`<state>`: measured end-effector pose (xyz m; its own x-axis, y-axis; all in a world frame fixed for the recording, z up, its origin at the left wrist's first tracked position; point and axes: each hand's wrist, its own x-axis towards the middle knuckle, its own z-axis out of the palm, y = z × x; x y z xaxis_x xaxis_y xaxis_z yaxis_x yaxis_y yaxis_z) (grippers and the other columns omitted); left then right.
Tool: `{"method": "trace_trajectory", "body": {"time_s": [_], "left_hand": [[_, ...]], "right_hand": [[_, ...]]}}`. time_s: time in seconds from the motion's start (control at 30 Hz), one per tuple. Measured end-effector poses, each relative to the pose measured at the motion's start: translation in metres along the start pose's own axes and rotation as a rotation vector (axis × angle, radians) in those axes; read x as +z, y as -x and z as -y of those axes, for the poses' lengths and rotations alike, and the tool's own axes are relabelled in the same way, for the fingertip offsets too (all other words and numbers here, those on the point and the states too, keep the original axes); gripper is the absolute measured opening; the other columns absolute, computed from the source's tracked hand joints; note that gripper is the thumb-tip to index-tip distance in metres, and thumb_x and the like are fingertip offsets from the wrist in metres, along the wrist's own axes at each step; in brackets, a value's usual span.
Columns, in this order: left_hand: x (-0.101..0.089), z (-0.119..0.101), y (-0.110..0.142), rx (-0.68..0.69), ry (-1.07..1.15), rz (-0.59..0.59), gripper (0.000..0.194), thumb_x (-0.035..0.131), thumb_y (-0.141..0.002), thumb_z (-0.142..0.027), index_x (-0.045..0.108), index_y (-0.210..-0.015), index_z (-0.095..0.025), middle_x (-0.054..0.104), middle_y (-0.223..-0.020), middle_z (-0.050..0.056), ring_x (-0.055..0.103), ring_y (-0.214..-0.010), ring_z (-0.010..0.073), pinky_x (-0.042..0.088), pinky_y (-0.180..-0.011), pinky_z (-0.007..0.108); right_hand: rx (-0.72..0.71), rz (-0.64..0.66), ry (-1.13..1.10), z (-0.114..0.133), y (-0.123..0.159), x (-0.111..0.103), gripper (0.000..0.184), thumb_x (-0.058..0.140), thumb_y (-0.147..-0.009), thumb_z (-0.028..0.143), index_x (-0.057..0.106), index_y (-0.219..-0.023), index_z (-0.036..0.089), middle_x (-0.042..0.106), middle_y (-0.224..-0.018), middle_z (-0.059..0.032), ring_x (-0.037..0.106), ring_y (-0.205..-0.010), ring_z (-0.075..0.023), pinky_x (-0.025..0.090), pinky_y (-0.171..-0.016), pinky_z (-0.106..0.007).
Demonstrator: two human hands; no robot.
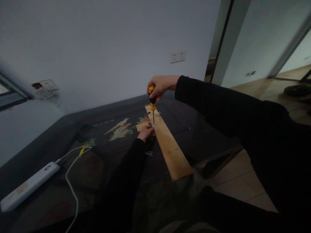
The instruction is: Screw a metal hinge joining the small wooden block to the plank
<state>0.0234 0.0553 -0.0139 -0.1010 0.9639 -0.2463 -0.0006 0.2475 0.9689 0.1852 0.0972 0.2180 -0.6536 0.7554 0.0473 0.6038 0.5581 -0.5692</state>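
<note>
My right hand (159, 86) is wrapped around the top of a yellow and black screwdriver (153, 106). The screwdriver stands nearly upright, its tip down at a small light metal plate (154, 127) on a long wooden board (171, 147). With its fingers closed at the board's left edge, my left hand (146, 132) grips the metal plate; its exact shape is too small to make out. A shorter piece of wood (142, 126) lies beside the board, partly behind my left fingers. Several thin screws or nails (149, 153) lie near my left wrist.
The dark table (131, 111) with a painted bird pattern stands against a wall. At the left lie a white power strip (30, 186) and its white cable (70, 184). Another small metal bit (189, 128) lies right of the board, whose near end reaches the table's front edge.
</note>
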Motion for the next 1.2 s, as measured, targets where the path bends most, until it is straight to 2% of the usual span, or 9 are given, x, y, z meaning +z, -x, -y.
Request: {"method": "trace_trajectory", "body": {"time_s": [0.2,0.33,0.53,0.67,0.73,0.83,1.03,1.1,1.2], "left_hand": [[0.002,-0.005,0.003,-0.03,-0.021,0.006,0.004,0.069,-0.077,-0.009,0.065,-0.076,-0.008,0.066,-0.062,0.004,0.061,-0.047,0.01,0.053,-0.051,0.021],[0.002,-0.006,0.003,-0.026,-0.016,0.005,0.005,0.07,-0.077,-0.009,0.065,-0.076,-0.008,0.067,-0.063,0.005,0.062,-0.048,0.0099,0.054,-0.053,0.021],[0.0,-0.004,0.002,-0.032,-0.012,0.027,0.006,0.07,-0.08,-0.012,0.065,-0.081,-0.007,0.069,-0.069,0.008,0.064,-0.052,0.0105,0.055,-0.054,0.02],[-0.002,-0.003,0.001,-0.017,-0.031,0.035,0.007,0.07,-0.08,-0.013,0.066,-0.079,-0.008,0.07,-0.071,0.008,0.063,-0.052,0.0096,0.055,-0.053,0.019],[-0.002,-0.003,0.001,-0.016,-0.035,0.029,0.007,0.07,-0.08,-0.013,0.065,-0.078,-0.008,0.069,-0.069,0.007,0.062,-0.051,0.0096,0.055,-0.054,0.02],[-0.002,-0.003,0.001,-0.022,-0.031,0.016,0.009,0.072,-0.079,-0.014,0.065,-0.078,-0.008,0.069,-0.068,0.007,0.062,-0.051,0.0098,0.055,-0.054,0.021],[0.001,-0.005,0.0,-0.02,-0.029,0.015,0.009,0.072,-0.077,-0.012,0.064,-0.077,-0.008,0.068,-0.065,0.006,0.062,-0.051,0.0101,0.055,-0.055,0.021],[0.001,-0.005,0.0,-0.022,-0.034,0.013,0.007,0.071,-0.079,-0.011,0.064,-0.078,-0.008,0.067,-0.064,0.005,0.062,-0.05,0.0098,0.055,-0.054,0.021],[0.001,-0.005,0.0,-0.022,-0.037,0.012,0.007,0.069,-0.08,-0.011,0.063,-0.079,-0.008,0.067,-0.064,0.005,0.061,-0.05,0.0095,0.055,-0.053,0.02]], "right_hand": [[-0.001,-0.235,0.211,0.0,-0.001,0.01,0.042,0.077,-0.074,0.038,0.069,-0.097,0.004,0.069,-0.076,-0.0111,0.067,-0.068,-0.0177,0.052,-0.057,-0.023],[-0.02,-0.299,0.125,-0.002,0.001,0.015,0.035,0.075,-0.076,0.029,0.068,-0.099,0.005,0.069,-0.081,-0.011,0.065,-0.068,-0.0162,0.053,-0.057,-0.023],[-0.025,-0.139,-0.089,-0.013,0.002,0.009,0.037,0.073,-0.078,0.037,0.068,-0.101,0.008,0.07,-0.079,-0.009,0.065,-0.061,-0.0136,0.055,-0.056,-0.023],[0.032,0.048,-0.116,-0.013,0.005,0.0,0.045,0.077,-0.074,0.039,0.066,-0.108,0.011,0.071,-0.085,-0.0056,0.068,-0.069,-0.0134,0.056,-0.062,-0.024],[0.038,0.074,-0.102,-0.01,0.006,-0.001,0.046,0.076,-0.074,0.039,0.065,-0.11,0.012,0.071,-0.087,-0.0041,0.068,-0.07,-0.0129,0.056,-0.064,-0.025],[0.02,0.001,-0.032,-0.008,0.004,0.003,0.049,0.078,-0.072,0.041,0.066,-0.109,0.012,0.071,-0.085,-0.0048,0.067,-0.069,-0.0137,0.055,-0.063,-0.025],[0.015,-0.289,0.355,-0.005,-0.001,0.015,0.043,0.071,-0.078,0.043,0.069,-0.096,0.004,0.07,-0.079,-0.0146,0.067,-0.077,-0.0211,0.051,-0.064,-0.026],[-0.005,-0.321,0.367,-0.004,-0.002,0.018,0.037,0.07,-0.08,0.038,0.069,-0.097,0.004,0.071,-0.086,-0.0161,0.068,-0.078,-0.0205,0.051,-0.065,-0.025],[-0.035,-0.293,0.25,-0.005,-0.001,0.02,0.031,0.07,-0.079,0.028,0.068,-0.102,0.006,0.071,-0.093,-0.0145,0.067,-0.069,-0.0163,0.051,-0.061,-0.024]]}}
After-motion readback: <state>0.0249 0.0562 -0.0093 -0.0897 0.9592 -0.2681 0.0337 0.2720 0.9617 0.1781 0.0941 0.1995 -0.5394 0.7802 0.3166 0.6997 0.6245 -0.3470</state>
